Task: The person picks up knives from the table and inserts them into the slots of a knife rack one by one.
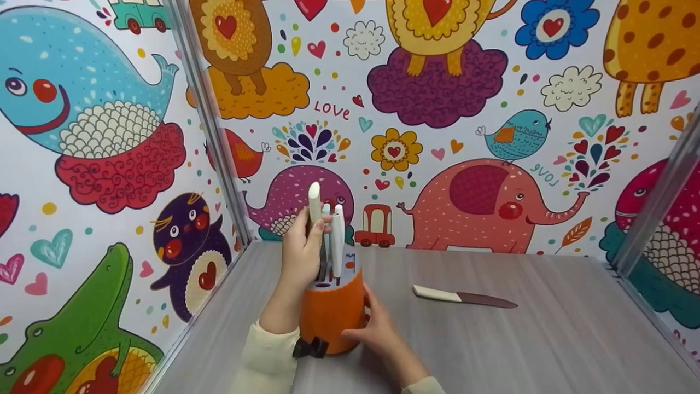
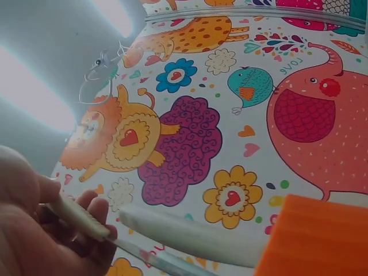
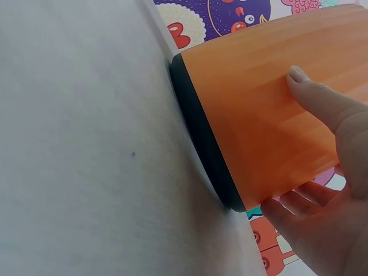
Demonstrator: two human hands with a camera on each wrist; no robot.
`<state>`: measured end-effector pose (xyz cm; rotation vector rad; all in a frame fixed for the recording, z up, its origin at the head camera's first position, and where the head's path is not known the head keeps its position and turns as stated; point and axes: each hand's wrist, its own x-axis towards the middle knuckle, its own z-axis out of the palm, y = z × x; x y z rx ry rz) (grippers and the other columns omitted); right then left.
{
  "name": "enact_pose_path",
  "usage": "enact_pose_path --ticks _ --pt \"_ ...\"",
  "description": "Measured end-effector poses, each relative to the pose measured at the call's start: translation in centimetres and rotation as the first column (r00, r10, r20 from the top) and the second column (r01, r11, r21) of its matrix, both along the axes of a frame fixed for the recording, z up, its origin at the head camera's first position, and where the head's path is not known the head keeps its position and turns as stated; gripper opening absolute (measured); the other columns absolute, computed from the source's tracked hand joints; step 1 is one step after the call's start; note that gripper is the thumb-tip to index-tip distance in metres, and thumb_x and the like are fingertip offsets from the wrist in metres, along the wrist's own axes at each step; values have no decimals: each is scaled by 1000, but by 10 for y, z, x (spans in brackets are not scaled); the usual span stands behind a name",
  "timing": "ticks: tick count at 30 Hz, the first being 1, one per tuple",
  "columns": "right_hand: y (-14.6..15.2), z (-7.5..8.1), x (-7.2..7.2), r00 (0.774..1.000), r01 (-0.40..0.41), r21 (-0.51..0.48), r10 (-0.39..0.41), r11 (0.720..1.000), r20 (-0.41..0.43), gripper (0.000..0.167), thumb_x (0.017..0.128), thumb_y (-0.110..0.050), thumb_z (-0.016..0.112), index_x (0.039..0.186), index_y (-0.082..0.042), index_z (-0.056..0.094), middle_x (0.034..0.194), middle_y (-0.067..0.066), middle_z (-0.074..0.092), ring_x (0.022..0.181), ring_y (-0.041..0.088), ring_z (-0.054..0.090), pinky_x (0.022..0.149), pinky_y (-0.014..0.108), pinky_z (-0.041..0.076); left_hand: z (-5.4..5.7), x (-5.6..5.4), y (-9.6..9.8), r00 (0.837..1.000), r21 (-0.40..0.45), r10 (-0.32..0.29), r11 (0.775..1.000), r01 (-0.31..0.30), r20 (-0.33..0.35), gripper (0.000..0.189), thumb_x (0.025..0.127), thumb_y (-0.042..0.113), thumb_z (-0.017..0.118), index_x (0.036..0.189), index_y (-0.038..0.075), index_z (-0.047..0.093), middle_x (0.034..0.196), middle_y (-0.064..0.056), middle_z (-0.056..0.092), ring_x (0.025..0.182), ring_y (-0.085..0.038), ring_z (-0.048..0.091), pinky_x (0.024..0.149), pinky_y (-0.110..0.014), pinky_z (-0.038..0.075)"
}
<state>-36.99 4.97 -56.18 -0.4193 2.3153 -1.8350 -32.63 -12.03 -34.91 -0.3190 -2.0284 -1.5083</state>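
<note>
An orange knife block point(image 1: 331, 314) stands upright on the table, several handles rising from its grey top. My left hand point(image 1: 299, 249) grips the cream handle of a knife point(image 1: 314, 198) above the block. In the left wrist view this knife point(image 2: 80, 217) shows a stretch of blade below the fingers; its tip is hidden. Beside it rises another knife with a white handle point(image 1: 338, 246). My right hand point(image 1: 380, 325) holds the block's lower right side. In the right wrist view its thumb lies on the orange wall, fingers round the other side, and the dark base meets the table.
A knife with a cream handle and dark brown blade point(image 1: 486, 300) lies on the grey table point(image 1: 465, 350), right of the block. Walls with cartoon animals point(image 1: 470, 202) close off the back and both sides. A black bow point(image 1: 310, 347) overlaps the block's lower left in the head view.
</note>
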Motion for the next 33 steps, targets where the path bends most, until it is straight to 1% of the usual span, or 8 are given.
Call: enact_pose_path --ticks 3,7,17,20,24,28,31,33 --pt "-1 0 0 1000 10 0 -10 1000 18 125 68 -47 99 168 -33 26 168 7 44 152 34 44 126 62 35 -13 -5 -2 996 38 -4 999 0 87 35 113 14 52 144 -1 56 130 -19 71 114 -35 72 114 -63 50" --pt "-3 -1 1 1000 12 -11 -12 1000 29 124 68 -45 99 169 -33 26 167 8 44 151 34 45 126 61 36 -24 -6 -3 987 70 -8 998 -3 163 36 113 17 52 145 1 55 137 -20 67 117 -35 70 115 -66 48" --pt "-2 -1 4 999 19 -35 -21 999 -48 123 71 -40 99 169 -33 26 167 6 45 150 34 47 125 61 38 -50 -12 -1 972 161 -8 986 -31 234 36 114 11 43 147 -2 50 129 -23 69 116 -35 68 115 -59 49" --pt "-2 -1 4 999 22 -38 -23 999 -34 122 71 -38 100 169 -32 26 168 7 44 150 34 46 125 61 38 -56 -14 -1 962 162 -14 986 -32 271 38 114 11 43 149 -3 49 131 -25 67 117 -35 65 113 -58 50" --pt "-2 -1 2 1000 26 -40 -26 999 8 123 71 -36 100 169 -31 26 169 8 43 153 35 43 126 62 35 -58 -13 -1 955 136 -5 990 -37 297 40 114 12 45 150 -5 50 134 -26 65 118 -35 64 110 -56 52" --pt "-1 0 2 1000 24 -45 -24 999 -1 123 70 -39 100 169 -33 26 169 6 42 153 35 43 126 62 35 -59 -12 1 959 97 39 993 -69 281 41 113 15 50 150 -2 53 142 -25 64 126 -37 64 113 -60 51" --pt "-1 -1 2 1000 8 -54 -9 998 -10 121 72 -40 99 169 -34 26 170 6 42 153 34 43 126 62 35 -68 -11 3 975 120 123 982 -147 187 38 110 14 58 145 0 57 139 -23 67 124 -37 67 112 -58 53" --pt "-1 -2 2 1000 1 -59 -1 998 -7 120 73 -39 99 169 -34 26 170 6 42 153 34 43 126 62 35 -77 -8 4 973 157 205 963 -219 105 36 107 11 62 141 0 59 135 -20 68 122 -34 67 111 -53 54"
